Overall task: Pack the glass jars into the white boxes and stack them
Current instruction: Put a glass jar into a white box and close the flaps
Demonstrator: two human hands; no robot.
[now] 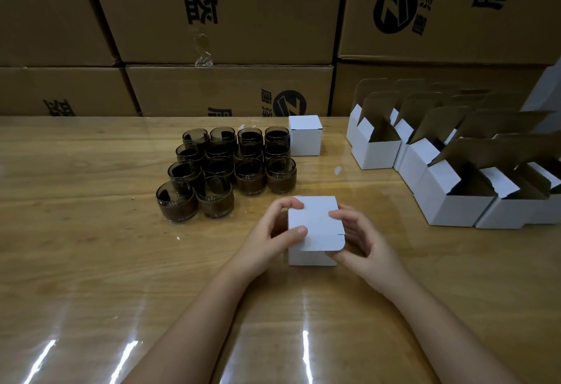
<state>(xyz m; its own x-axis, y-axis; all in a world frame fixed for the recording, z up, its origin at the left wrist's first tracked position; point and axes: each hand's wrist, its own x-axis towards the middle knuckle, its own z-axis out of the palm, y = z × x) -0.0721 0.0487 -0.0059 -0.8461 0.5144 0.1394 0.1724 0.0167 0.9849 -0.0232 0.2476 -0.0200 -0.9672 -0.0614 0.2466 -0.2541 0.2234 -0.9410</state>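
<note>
While both hands are holding it, the small white cardboard box (315, 219) is sitting on the glossy wooden tabletop (91, 231) directly in front of the person, its lid flap lying down along the near edge. The left hand (273, 231) is curling its fingers over the box's left side with the thumb on top. The right hand (361, 238) is cupping the right side, thumb at the flap, so each grip is holding this box and nothing else. Whether a jar is sitting inside cannot be told.

The box is looking roughly cubic, giving no long axis to mind. Straight ahead and well apart, a second closed white box (305, 139) is standing just beside the right edge of the cluster of dark glass jars (230, 168). Stacking there is probably calling for a carry forward past the jars' right side, with both hands equally near. The jars are lying forward and left, nearer the left hand, while the open white boxes with raised flaps (376, 153) are standing to the right, nearer the right hand.
</note>
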